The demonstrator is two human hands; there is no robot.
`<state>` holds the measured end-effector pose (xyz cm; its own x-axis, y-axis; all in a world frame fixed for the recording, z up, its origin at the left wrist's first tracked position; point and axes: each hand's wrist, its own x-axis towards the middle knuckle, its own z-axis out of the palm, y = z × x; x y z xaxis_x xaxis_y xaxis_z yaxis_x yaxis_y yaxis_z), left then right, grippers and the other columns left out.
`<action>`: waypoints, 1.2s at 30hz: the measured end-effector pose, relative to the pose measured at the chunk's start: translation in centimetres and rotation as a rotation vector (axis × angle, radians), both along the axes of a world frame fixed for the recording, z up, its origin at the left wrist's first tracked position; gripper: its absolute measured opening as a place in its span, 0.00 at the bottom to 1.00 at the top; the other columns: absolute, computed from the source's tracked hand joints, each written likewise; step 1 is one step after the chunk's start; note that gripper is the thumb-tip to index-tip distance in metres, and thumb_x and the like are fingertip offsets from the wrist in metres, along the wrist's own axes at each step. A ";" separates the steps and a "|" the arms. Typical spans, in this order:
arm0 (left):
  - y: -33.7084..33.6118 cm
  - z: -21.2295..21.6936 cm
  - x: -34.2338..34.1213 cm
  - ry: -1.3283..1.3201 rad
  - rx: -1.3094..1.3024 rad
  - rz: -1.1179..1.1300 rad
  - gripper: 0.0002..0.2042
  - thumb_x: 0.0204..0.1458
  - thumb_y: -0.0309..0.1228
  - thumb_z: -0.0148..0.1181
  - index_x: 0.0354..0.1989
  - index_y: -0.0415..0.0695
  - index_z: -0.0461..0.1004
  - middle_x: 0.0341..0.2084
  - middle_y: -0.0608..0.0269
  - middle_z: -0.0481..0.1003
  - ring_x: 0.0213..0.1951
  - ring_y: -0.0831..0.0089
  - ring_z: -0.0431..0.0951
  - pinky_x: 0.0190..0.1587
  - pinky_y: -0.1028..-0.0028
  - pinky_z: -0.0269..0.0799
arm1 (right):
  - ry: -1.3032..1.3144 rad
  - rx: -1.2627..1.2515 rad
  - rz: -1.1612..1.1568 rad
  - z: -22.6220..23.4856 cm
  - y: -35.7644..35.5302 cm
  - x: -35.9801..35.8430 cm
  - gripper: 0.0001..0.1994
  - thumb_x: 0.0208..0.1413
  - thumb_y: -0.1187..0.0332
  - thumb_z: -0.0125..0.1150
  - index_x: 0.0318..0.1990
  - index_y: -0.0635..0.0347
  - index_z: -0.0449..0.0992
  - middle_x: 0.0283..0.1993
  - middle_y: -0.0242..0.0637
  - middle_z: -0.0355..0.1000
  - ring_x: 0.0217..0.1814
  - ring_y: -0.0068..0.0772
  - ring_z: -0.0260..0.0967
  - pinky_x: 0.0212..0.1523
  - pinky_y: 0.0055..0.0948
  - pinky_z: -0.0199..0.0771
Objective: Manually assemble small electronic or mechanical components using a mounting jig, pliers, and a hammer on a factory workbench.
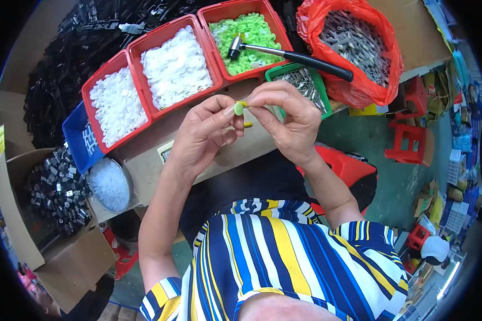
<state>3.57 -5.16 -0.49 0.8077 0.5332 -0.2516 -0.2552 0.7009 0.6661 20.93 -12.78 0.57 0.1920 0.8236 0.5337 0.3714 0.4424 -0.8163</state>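
Both my hands meet above the table's near edge. Between thumb and fingers, my left hand [209, 128] pinches a small round light-green plastic cap [238, 109]. My right hand [290, 120] is closed, thumb against forefinger, on a small yellow piece [245, 104] that touches or sits very close to the cap. Whether the two are joined I cannot tell. A second yellow tip [247, 124] shows just below, by my left fingers; what it belongs to is hidden. Beyond my hands, a hammer [318, 65] with a black grip lies across a red bin [281, 40] of similar green caps.
Two red bins [135, 80] of white caps stand left, beside a blue bin [72, 140] and a round tub [128, 187] of clear pieces. A green tray [273, 72] holds metal parts. Grey parts fill a red bag [310, 32]. Black parts [59, 192] lie in a carton.
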 end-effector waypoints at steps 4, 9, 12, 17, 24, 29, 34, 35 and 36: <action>-0.1 -0.2 -0.7 -0.016 -0.020 0.002 0.09 0.60 0.34 0.59 0.40 0.42 0.72 0.29 0.64 0.76 0.32 0.77 0.77 0.31 0.81 0.67 | -0.024 -0.006 0.015 0.1 0.3 -0.7 0.09 0.48 0.85 0.67 0.37 0.66 0.79 0.38 0.40 0.75 0.41 0.32 0.75 0.42 0.27 0.75; -0.1 -0.2 -1.1 -0.045 -0.047 -0.002 0.09 0.61 0.35 0.58 0.41 0.42 0.72 0.29 0.64 0.76 0.32 0.77 0.77 0.30 0.81 0.66 | -0.028 0.022 0.037 0.1 0.4 -1.2 0.09 0.48 0.85 0.67 0.37 0.66 0.79 0.38 0.40 0.75 0.41 0.32 0.75 0.41 0.27 0.75; -0.2 -0.1 -1.0 -0.055 -0.058 -0.015 0.10 0.61 0.36 0.57 0.41 0.42 0.72 0.28 0.64 0.76 0.32 0.77 0.76 0.29 0.81 0.66 | -0.006 0.032 0.036 0.0 0.4 -1.2 0.10 0.47 0.85 0.67 0.37 0.66 0.79 0.38 0.40 0.76 0.41 0.32 0.75 0.41 0.26 0.75; -0.3 -0.1 -0.8 -0.087 -0.073 -0.049 0.10 0.62 0.37 0.56 0.40 0.41 0.72 0.28 0.64 0.76 0.32 0.77 0.76 0.29 0.81 0.66 | -0.030 0.021 0.049 -0.4 0.3 -0.9 0.10 0.47 0.86 0.67 0.38 0.66 0.80 0.38 0.40 0.76 0.41 0.32 0.75 0.41 0.26 0.75; -0.3 0.5 -0.9 0.008 -0.029 -0.025 0.09 0.61 0.35 0.58 0.39 0.42 0.72 0.27 0.65 0.76 0.30 0.79 0.76 0.29 0.82 0.64 | 0.020 -0.012 0.060 -0.2 0.1 -0.3 0.07 0.51 0.78 0.67 0.38 0.64 0.80 0.38 0.40 0.77 0.40 0.34 0.76 0.41 0.29 0.75; -0.2 0.4 -1.9 0.246 0.275 -0.001 0.09 0.60 0.35 0.60 0.39 0.42 0.74 0.27 0.68 0.76 0.30 0.83 0.74 0.30 0.83 0.62 | -0.030 -0.219 0.198 -0.1 0.4 0.2 0.06 0.50 0.79 0.66 0.37 0.66 0.80 0.37 0.39 0.77 0.39 0.31 0.76 0.42 0.29 0.75; -1.2 0.4 -3.0 0.305 0.321 0.095 0.10 0.58 0.34 0.62 0.42 0.42 0.75 0.29 0.69 0.76 0.31 0.84 0.73 0.31 0.84 0.63 | -0.089 -0.243 0.228 -0.1 0.3 -0.7 0.06 0.49 0.79 0.66 0.36 0.67 0.79 0.35 0.40 0.78 0.38 0.32 0.77 0.41 0.29 0.75; -1.4 0.5 -3.2 0.295 0.307 0.123 0.10 0.56 0.32 0.64 0.43 0.41 0.75 0.30 0.69 0.76 0.32 0.84 0.73 0.32 0.84 0.65 | -0.090 -0.234 0.225 -0.1 0.3 -1.0 0.05 0.49 0.79 0.66 0.35 0.67 0.79 0.35 0.40 0.78 0.38 0.32 0.77 0.41 0.29 0.76; -1.9 0.5 -3.3 0.295 0.304 0.131 0.10 0.56 0.32 0.64 0.43 0.41 0.75 0.30 0.69 0.76 0.32 0.84 0.73 0.32 0.84 0.65 | -0.092 -0.236 0.234 -0.3 0.4 -1.3 0.05 0.49 0.79 0.66 0.35 0.67 0.79 0.35 0.40 0.78 0.38 0.32 0.77 0.41 0.29 0.76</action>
<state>0.27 -7.07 -0.04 0.6454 0.7120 -0.2767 -0.0975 0.4360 0.8946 19.59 -12.40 0.31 -0.0564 0.9424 0.3297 0.3592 0.3272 -0.8740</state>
